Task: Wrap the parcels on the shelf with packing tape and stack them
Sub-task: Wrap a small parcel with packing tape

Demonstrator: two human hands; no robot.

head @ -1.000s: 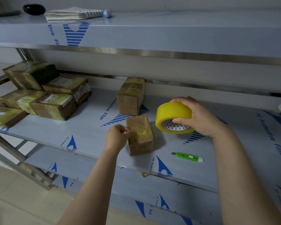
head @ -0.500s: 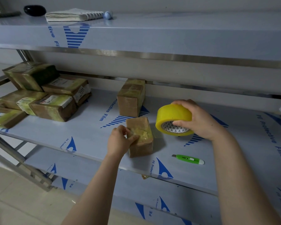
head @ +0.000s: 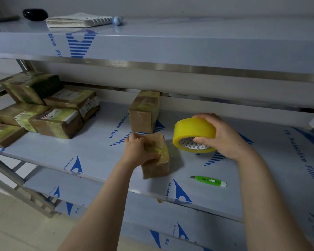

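Note:
A small brown parcel [head: 159, 164] lies on the middle shelf [head: 91, 153] near its front edge, with yellowish tape across its top. My left hand [head: 139, 151] rests on the parcel's top left side, fingers curled over it and thumb along the top. My right hand [head: 223, 136] grips a yellow roll of packing tape [head: 193, 134] just right of the parcel, held slightly above the shelf. A second brown parcel [head: 145, 112] stands upright behind it. Several taped parcels [head: 43, 109] are stacked at the shelf's left end.
A green utility knife [head: 208, 181] lies on the shelf in front of the tape roll. On the upper shelf [head: 188, 42] sit a spiral notebook [head: 78, 20], a small pale ball [head: 117, 20] and a black object [head: 35, 14]. A lower shelf [head: 170, 220] sits below.
My left hand has shifted from the parcel's left edge onto its top, pressing the tape there. The tape roll has stayed about where it was beside the parcel.

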